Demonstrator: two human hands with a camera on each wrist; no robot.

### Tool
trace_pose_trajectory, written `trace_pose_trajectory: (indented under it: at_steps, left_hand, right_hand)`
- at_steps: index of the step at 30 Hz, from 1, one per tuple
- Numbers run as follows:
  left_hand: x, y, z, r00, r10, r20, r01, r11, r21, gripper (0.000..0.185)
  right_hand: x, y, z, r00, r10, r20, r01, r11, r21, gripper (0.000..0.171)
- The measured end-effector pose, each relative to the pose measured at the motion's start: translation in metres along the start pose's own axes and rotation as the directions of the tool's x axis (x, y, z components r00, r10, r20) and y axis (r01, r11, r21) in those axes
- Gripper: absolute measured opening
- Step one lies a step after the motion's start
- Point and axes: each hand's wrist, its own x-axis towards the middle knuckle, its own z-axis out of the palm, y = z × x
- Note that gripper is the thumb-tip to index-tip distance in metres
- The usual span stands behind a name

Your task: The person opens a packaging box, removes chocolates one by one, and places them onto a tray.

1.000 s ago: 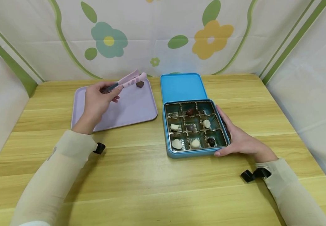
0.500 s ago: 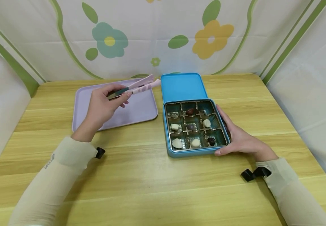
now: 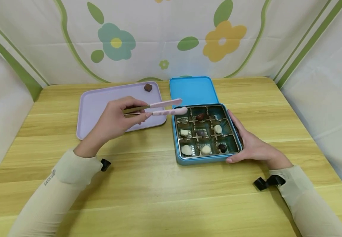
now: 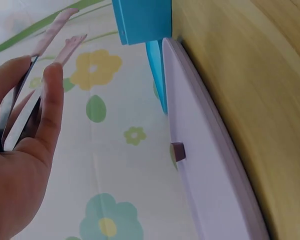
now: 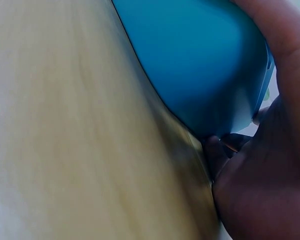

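The beige fabric left sleeve reads "Lets", then blurs. The right hand grips a blue square tin at four o'clock, four pale pieces and three dark pieces inside. The left hand pinches pink-tipped metal tongs at its ten o'clock. One brown block lies two-o'clock on a lavender rectangular tray.

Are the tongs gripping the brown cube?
No, the brown cube lies on the purple tray, clear of the open tongs.

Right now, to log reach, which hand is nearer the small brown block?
Left: the left hand is left of the block, on its near side; the right hand is farther, to its right.
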Motion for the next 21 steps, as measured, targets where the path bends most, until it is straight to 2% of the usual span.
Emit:
trace_pose_trajectory:
  at_steps: [3, 6, 10, 16, 21]
  left_hand:
    - [-0.001, 0.004, 0.003, 0.995, 0.077, 0.065, -0.081, 0.995, 0.055, 0.019]
    - [-0.002, 0.006, 0.005, 0.985, 0.119, 0.128, -0.130, 0.989, 0.078, 0.019]
    - [0.001, 0.010, 0.006, 0.972, 0.130, 0.194, -0.153, 0.983, 0.106, 0.020]
    - [0.011, 0.016, 0.011, 0.951, 0.160, 0.266, -0.200, 0.971, 0.130, 0.021]
    - [0.018, 0.019, 0.013, 0.935, 0.161, 0.316, -0.218, 0.963, 0.156, 0.021]
  right_hand:
    - [-0.001, 0.000, 0.000, 1.000, 0.005, -0.007, -0.005, 1.000, 0.000, 0.158]
    - [-0.001, 0.000, 0.000, 1.000, 0.003, -0.003, -0.003, 1.000, 0.004, 0.158]
    - [-0.002, 0.001, -0.001, 1.000, 0.007, -0.002, -0.007, 1.000, 0.007, 0.158]
    - [-0.002, 0.001, -0.001, 1.000, 0.008, -0.004, -0.008, 1.000, 0.016, 0.158]
    - [-0.001, 0.000, -0.001, 1.000, -0.017, 0.013, 0.016, 1.000, 0.013, 0.157]
